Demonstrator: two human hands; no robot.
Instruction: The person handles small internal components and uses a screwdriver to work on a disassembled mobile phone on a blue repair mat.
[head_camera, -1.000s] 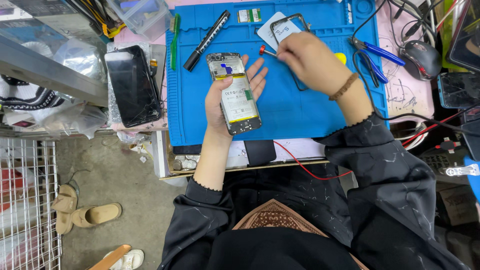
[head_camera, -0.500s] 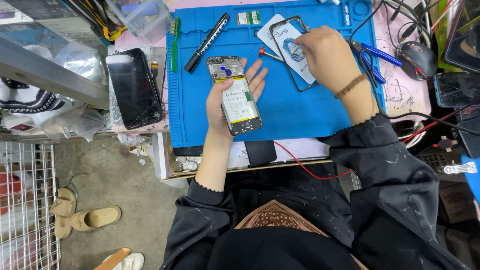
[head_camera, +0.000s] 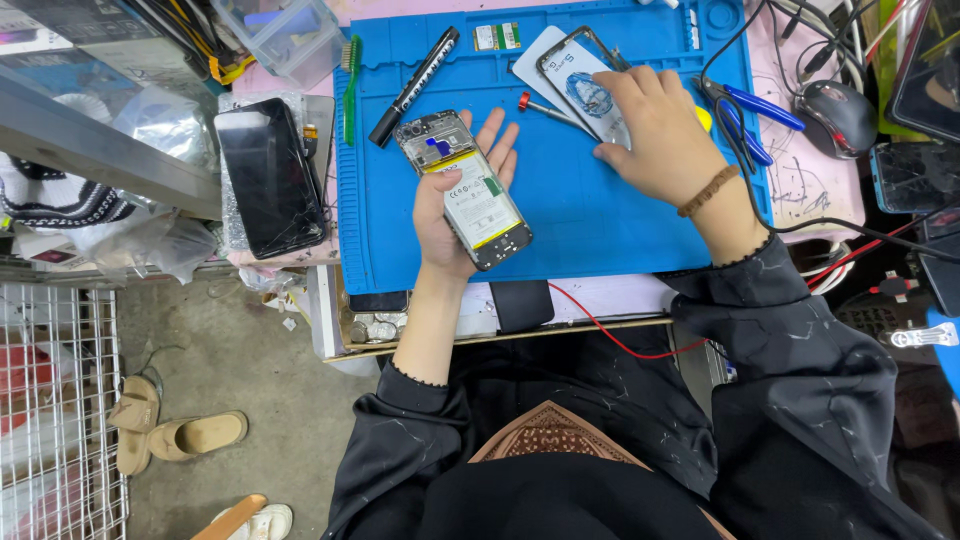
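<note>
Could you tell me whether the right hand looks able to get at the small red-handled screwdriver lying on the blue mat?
Probably yes. The right hand rests on a phone cover, and the red-handled screwdriver lies just beside it on the blue mat, with nothing over it. The left hand holds the opened phone apart.

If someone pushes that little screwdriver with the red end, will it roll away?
Probably a little. The screwdriver looks round and thin, so a sideways push could roll it. It lies flat on the blue mat, which looks rubbery and would likely slow it. It seems light and stiff, easy to pick up.
</note>
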